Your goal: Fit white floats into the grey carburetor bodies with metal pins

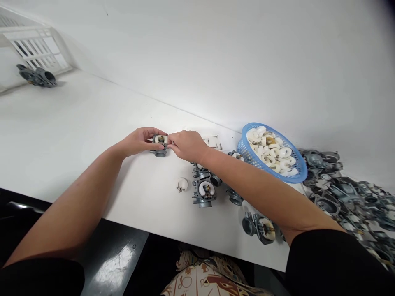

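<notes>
A grey metal carburetor (160, 152) rests on the white table with a white float set in its open bowl side. My left hand (140, 140) is closed around it, thumb at the near edge and fingers along the far edge. From the right, my right hand (188, 144) pinches at the carburetor's side; whatever its fingertips hold is hidden. A loose white float (182, 184) with a metal hinge lies nearer the table's front. Close by it stands another carburetor (206, 193) with a float inside, and several more sit partly under my right forearm.
A blue plastic basket (296, 179) full of white floats stands by the wall. Many carburetors (344, 189) are piled at the right. Small metal pins (217, 146) lie on a white piece behind my right hand. One carburetor (37, 77) sits near a white crate (37, 47) at far left.
</notes>
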The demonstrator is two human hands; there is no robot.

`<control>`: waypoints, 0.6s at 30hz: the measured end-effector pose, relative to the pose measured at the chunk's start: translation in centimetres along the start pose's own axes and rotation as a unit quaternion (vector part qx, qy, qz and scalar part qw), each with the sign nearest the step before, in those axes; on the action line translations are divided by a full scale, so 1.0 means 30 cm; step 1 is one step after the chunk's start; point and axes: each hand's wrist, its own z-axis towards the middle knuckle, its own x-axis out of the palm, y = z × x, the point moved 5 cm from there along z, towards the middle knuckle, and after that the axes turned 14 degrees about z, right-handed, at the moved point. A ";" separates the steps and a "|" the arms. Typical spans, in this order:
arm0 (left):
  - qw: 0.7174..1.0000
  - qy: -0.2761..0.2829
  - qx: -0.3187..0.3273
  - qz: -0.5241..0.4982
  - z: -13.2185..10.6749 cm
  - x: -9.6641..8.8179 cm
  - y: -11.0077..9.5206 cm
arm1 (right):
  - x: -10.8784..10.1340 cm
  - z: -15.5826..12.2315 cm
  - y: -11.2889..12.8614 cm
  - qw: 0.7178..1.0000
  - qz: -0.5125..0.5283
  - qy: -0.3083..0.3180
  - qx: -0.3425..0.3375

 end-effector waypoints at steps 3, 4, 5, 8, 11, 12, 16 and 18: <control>1.000 0.001 -0.003 -0.006 -0.001 -0.001 0.000 | -0.013 0.003 0.016 0.999 -0.029 0.010 0.013; 1.000 0.000 -0.005 -0.007 -0.002 -0.001 -0.002 | -0.019 0.006 0.025 0.999 -0.038 0.018 0.020; 1.000 -0.001 -0.007 -0.008 -0.003 -0.001 -0.004 | -0.023 0.011 0.035 0.998 -0.047 0.031 0.027; 1.000 -0.001 -0.006 -0.010 -0.007 0.000 -0.012 | -0.029 0.028 0.068 0.994 -0.068 0.080 0.043; 1.000 0.000 -0.004 -0.011 -0.009 0.001 -0.014 | -0.030 0.038 0.086 0.991 -0.079 0.100 0.047; 1.000 -0.001 -0.005 -0.009 -0.009 0.001 -0.014 | -0.031 0.039 0.087 0.991 -0.080 0.097 0.046; 1.000 -0.005 -0.008 -0.005 -0.007 0.000 -0.010 | -0.033 0.029 0.077 0.993 -0.081 0.076 0.039; 1.000 -0.008 -0.011 -0.005 -0.006 -0.002 -0.007 | -0.035 0.022 0.071 0.994 -0.073 0.065 0.038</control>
